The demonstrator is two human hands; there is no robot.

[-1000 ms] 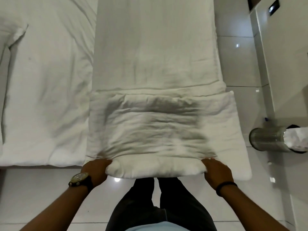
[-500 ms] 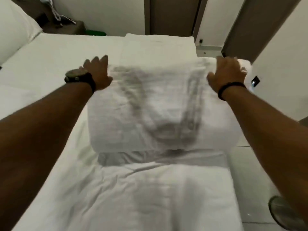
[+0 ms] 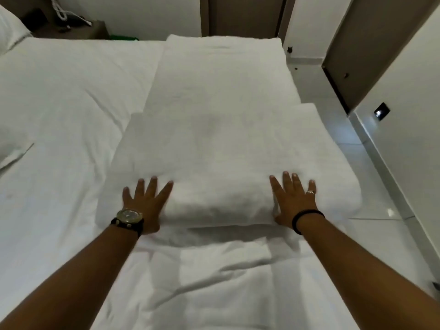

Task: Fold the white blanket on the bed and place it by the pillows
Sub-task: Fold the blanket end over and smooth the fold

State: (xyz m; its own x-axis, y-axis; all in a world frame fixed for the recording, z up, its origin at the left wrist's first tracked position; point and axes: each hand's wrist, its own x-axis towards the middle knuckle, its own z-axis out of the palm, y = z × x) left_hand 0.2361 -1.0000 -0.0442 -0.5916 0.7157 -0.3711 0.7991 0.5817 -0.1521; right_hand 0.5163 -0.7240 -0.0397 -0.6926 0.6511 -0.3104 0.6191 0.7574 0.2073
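The white blanket [image 3: 221, 144] lies folded in a long thick strip along the right side of the bed [image 3: 62, 110], with a doubled layer nearest me. My left hand [image 3: 145, 201], with a wristwatch, rests flat with fingers spread on the near left corner of that fold. My right hand [image 3: 294, 198], with a ring and a black wristband, lies flat with fingers spread on the near right corner. Neither hand grips the cloth. A pillow [image 3: 9, 32] shows at the far left edge.
A dark bedside table [image 3: 69, 27] with white cables stands beyond the bed at the back left. White tiled floor [image 3: 371, 186] runs along the right of the bed, bounded by a white wall with a small dark panel [image 3: 381, 111] and brown doors.
One second ago both hands held the blanket's near edge at the bed's foot. They carried it forward over the strip, laid the fold down, and now rest flat on it.
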